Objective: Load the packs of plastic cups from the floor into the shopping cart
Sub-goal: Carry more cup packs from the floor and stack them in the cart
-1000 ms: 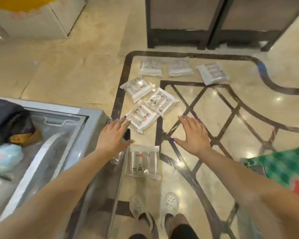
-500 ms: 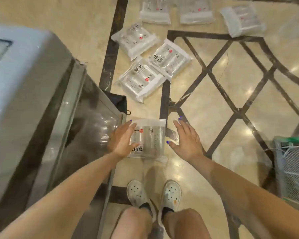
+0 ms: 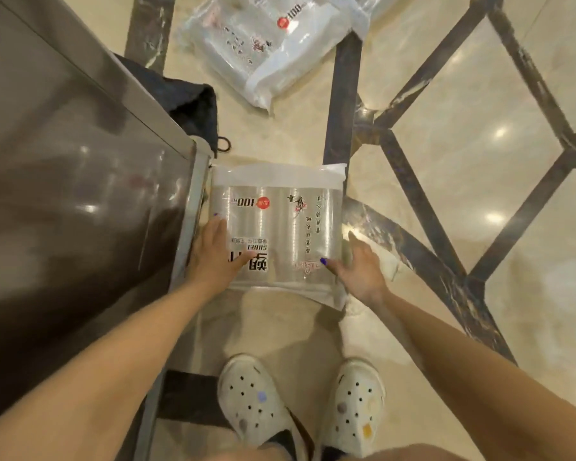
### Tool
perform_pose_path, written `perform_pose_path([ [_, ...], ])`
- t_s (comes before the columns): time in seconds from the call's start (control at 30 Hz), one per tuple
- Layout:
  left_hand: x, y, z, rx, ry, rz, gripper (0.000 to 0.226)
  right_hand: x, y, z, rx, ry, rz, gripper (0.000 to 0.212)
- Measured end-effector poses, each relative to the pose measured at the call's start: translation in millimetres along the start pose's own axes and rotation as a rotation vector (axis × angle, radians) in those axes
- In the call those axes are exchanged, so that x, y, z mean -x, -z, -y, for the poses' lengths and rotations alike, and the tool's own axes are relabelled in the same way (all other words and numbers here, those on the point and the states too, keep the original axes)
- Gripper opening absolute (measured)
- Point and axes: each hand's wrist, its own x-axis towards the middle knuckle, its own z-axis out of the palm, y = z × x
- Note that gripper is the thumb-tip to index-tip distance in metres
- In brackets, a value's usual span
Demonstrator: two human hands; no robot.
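Observation:
A clear pack of plastic cups [image 3: 276,221] with red and black print lies on the marble floor just in front of my feet. My left hand [image 3: 213,254] holds its left edge, thumb laid over the top film. My right hand [image 3: 359,267] holds its right edge, thumb on top and fingers down the side. Whether the pack is off the floor I cannot tell. A second pack of cups [image 3: 263,41] lies further ahead, cut off by the frame's top edge. The shopping cart is out of view.
A grey chest freezer [image 3: 64,161] fills the left side, its corner almost touching the held pack. A black bag [image 3: 190,98] sits on the floor against the freezer. My white clogs [image 3: 253,400] stand right behind the pack. Open marble floor lies to the right.
I have bent much lower and the view has closed in on the nearest pack. Both hands went from hovering beside it to taking hold of its left and right edges.

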Motion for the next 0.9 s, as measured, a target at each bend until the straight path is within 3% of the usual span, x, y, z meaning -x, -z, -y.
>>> perform_pose_path([
  [0.07, 6.3, -18.3, 3.1, 0.101, 0.108, -0.094, 0.095, -9.4, -16.0, -6.7, -0.223, 0.026, 0.039, 0.083],
  [0.13, 12.9, -31.1, -1.6, 0.346, 0.296, -0.149, 0.104, -6.6, -26.6, -8.6, -0.414, 0.067, 0.042, 0.068],
  [0.2, 11.0, -38.0, -4.2, 0.491, 0.421, -0.132, 0.109, -6.1, -29.5, -4.0, -0.587, 0.060, 0.022, 0.067],
  [0.27, 9.0, -38.6, -3.1, 0.484, 0.463, -0.110, 0.113, -5.4, -27.8, -3.5, -0.700, 0.045, 0.035, 0.071],
  [0.33, 8.1, -32.4, -3.7, 0.509, 0.472, -0.083, 0.114, 0.6, -19.9, -5.5, -0.757, 0.017, 0.029, 0.074],
  [0.5, 30.3, 1.8, -31.6, 0.575, 0.385, -0.091, 0.088, 29.8, 18.2, -8.8, -0.778, -0.028, 0.052, 0.094],
  [0.67, 79.4, 64.3, -81.1, 0.645, 0.331, -0.051, 0.084, 95.8, 81.8, 4.9, -0.752, -0.009, -0.013, 0.100],
  [0.9, 151.9, 209.2, -174.1, 0.723, 0.214, 0.090, 0.099, 212.6, 210.3, 67.6, -0.818, -0.017, -0.045, 0.079],
])
